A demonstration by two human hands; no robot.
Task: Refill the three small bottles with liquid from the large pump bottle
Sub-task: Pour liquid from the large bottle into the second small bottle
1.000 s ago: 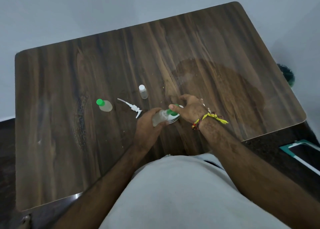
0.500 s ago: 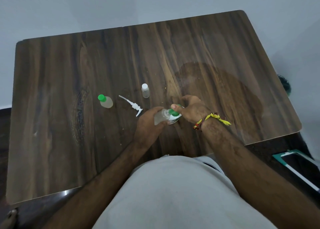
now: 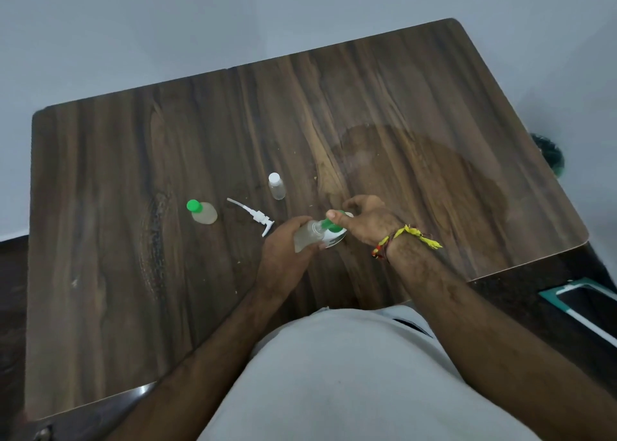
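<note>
- Mid-frame, just below centre: left hand wrapped round a small clear bottle, held tilted above the table.
- Right hand close against it, thumb and fingers pinching the green cap at that bottle's neck; hands together, both clamped on the same bottle.
- Something white and green right under the hands, mostly hidden; possibly the large pump bottle, cannot tell for certain.
- Left of the hands: pump head lying loose on the wood, off its bottle.
- Further left: a second small bottle with green cap, capped, standing by itself.
- Above the hands: a third small bottle with white cap, capped and upright.
- Step in hand, by judgement: turning the green cap on the held bottle; tightening or loosening not discernible.
- Next move: steady grip by the left, twisting by the right, keeping the bottle from tipping further to avoid spilling.
</note>
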